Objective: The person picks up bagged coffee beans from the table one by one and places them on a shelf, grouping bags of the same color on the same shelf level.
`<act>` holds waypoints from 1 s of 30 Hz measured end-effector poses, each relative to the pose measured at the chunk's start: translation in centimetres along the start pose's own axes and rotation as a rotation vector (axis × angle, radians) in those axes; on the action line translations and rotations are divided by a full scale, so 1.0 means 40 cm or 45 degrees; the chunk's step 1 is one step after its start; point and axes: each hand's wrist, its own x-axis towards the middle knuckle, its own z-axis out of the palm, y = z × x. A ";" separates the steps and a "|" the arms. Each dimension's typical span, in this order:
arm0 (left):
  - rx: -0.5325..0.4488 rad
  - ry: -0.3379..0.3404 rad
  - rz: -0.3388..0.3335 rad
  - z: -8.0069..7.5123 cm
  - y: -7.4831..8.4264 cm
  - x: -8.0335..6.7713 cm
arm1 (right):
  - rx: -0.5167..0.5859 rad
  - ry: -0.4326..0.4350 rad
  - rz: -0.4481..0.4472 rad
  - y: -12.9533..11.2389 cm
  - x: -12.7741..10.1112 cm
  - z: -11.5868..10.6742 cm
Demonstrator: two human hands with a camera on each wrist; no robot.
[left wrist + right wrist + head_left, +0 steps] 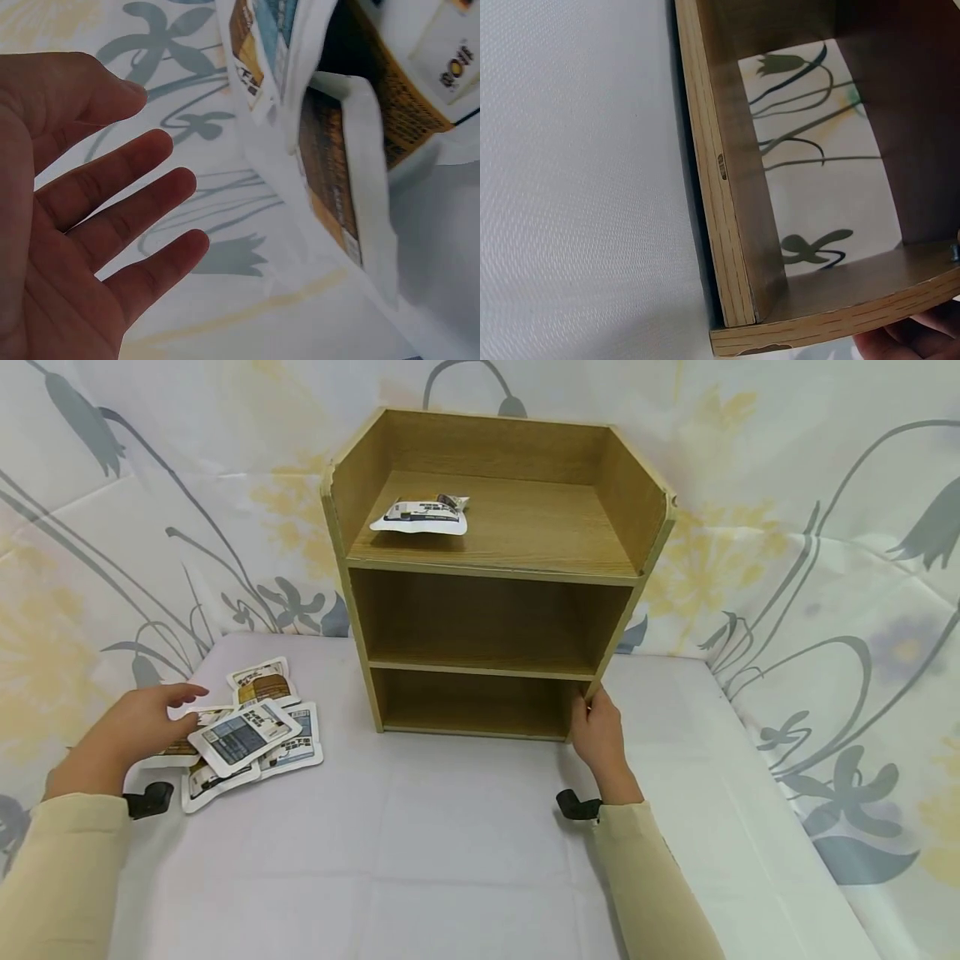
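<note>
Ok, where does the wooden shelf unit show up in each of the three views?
Head: the wooden shelf unit stands centre, on the table, with the right hand at its lower right corner.
Left wrist: not in it; only the left hand and packets.
Right wrist: its bottom corner fills the right half.
Shared landmark: the flowered backdrop.

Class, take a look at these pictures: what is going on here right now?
A person sits at a white table facing a small wooden shelf unit. The left hand, fingers spread, rests over a loose pile of packets on the table without gripping any. The right hand holds the unit's lower right front corner. One packet on the top shelf lies flat; the two lower shelves look empty in the head view.
</note>
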 end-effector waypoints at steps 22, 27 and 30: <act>-0.026 -0.104 -0.002 0.076 -0.048 -0.006 | 0.011 -0.013 0.011 0.001 0.002 -0.001; -0.061 -0.136 0.007 0.098 -0.062 -0.007 | 0.019 -0.021 0.015 -0.001 0.000 -0.001; -0.081 -0.142 0.012 0.105 -0.067 -0.009 | 0.023 -0.016 0.011 -0.001 -0.001 -0.001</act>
